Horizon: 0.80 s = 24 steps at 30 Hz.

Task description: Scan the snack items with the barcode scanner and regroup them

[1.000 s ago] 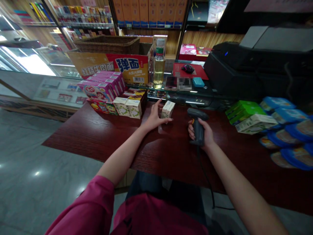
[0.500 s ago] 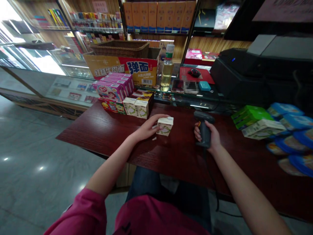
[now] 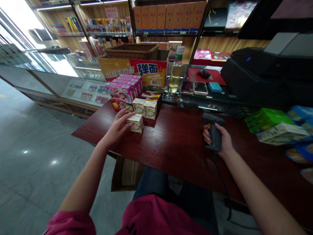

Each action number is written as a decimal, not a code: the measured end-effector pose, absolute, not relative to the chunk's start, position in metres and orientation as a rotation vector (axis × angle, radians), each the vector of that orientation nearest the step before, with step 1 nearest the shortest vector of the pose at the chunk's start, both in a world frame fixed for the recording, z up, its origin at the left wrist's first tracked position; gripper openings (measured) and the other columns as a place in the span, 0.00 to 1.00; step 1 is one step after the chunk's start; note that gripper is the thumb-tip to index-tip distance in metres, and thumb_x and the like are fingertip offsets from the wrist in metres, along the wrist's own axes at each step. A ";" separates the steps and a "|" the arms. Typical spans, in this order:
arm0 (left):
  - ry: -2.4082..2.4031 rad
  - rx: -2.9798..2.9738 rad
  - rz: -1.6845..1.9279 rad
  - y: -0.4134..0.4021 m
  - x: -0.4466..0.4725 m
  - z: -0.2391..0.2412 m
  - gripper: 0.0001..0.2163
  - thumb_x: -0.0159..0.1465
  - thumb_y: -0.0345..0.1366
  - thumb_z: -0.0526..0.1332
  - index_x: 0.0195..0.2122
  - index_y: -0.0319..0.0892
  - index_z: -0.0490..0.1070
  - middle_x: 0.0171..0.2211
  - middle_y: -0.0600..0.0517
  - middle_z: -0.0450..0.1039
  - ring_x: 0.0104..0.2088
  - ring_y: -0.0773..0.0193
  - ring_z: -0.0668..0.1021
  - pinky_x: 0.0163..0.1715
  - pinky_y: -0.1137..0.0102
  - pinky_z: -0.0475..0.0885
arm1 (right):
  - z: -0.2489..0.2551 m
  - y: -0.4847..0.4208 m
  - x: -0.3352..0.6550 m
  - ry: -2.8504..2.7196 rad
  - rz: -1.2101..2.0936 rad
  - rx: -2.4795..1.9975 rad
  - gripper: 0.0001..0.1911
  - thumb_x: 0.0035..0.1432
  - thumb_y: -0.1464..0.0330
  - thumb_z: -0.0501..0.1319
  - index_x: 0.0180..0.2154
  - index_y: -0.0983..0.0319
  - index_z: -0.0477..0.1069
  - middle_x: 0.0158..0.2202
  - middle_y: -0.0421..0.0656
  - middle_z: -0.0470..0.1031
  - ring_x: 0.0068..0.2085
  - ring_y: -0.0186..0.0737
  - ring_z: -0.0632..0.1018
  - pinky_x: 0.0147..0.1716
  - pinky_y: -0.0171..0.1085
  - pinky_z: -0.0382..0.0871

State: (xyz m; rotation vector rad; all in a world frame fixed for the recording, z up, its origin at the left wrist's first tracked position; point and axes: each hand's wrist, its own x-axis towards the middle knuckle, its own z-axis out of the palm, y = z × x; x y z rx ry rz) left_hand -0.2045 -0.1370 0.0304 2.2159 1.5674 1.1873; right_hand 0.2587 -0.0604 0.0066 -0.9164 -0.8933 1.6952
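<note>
My left hand (image 3: 121, 125) is at the left side of a small cream box (image 3: 136, 124) with a green leafy print. Its fingers are spread, with the fingertips and thumb at the box's left edge; whether they touch it I cannot tell. The box rests on the dark wooden table, in front of two matching cream boxes (image 3: 144, 107). My right hand (image 3: 223, 138) is wrapped round the handle of a dark grey barcode scanner (image 3: 215, 133), held over the table, its cable hanging down past the front edge.
Behind the cream boxes stand pink cartons (image 3: 124, 89) and a noodle carton (image 3: 133, 70) under a wicker basket (image 3: 132, 51). A bottle of yellow liquid (image 3: 175, 71), phones and a mouse (image 3: 203, 73) are on the glass counter. Green packs (image 3: 271, 120) and blue-lidded tubs (image 3: 303, 151) sit at right.
My left hand has carried the cream box leftward to the front of the matching boxes, and its fingers have spread. The scanner remains in my right hand. The view has shifted left.
</note>
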 end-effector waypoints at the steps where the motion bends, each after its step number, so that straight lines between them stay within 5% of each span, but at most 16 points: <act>1: 1.682 2.239 1.228 -0.140 -0.197 0.028 0.24 0.70 0.45 0.63 0.66 0.52 0.66 0.69 0.43 0.57 0.69 0.47 0.64 0.69 0.46 0.61 | 0.006 -0.060 0.259 -0.895 1.695 -0.919 0.17 0.56 0.54 0.65 0.35 0.62 0.76 0.24 0.39 0.64 0.19 0.31 0.65 0.14 0.29 0.62; 5: 2.015 2.206 1.355 -0.149 -0.158 0.014 0.35 0.61 0.45 0.72 0.67 0.53 0.61 0.65 0.42 0.58 0.66 0.44 0.64 0.68 0.45 0.62 | 0.006 -0.060 0.259 -0.904 1.704 -0.922 0.17 0.56 0.54 0.65 0.35 0.62 0.76 0.24 0.39 0.65 0.20 0.32 0.65 0.13 0.30 0.61; 11: 1.945 2.178 1.491 -0.127 -0.149 0.009 0.26 0.63 0.35 0.69 0.61 0.49 0.65 0.60 0.43 0.63 0.63 0.49 0.69 0.66 0.50 0.66 | 0.008 -0.061 0.260 -0.888 1.714 -0.930 0.17 0.56 0.54 0.65 0.35 0.61 0.76 0.24 0.39 0.64 0.20 0.31 0.64 0.14 0.29 0.61; 24: 1.993 2.212 1.538 -0.076 -0.164 0.001 0.24 0.64 0.45 0.69 0.59 0.47 0.68 0.61 0.42 0.67 0.63 0.46 0.68 0.66 0.50 0.62 | 0.008 -0.062 0.259 -0.943 1.684 -0.923 0.16 0.58 0.54 0.64 0.36 0.61 0.75 0.24 0.39 0.65 0.20 0.33 0.65 0.13 0.31 0.61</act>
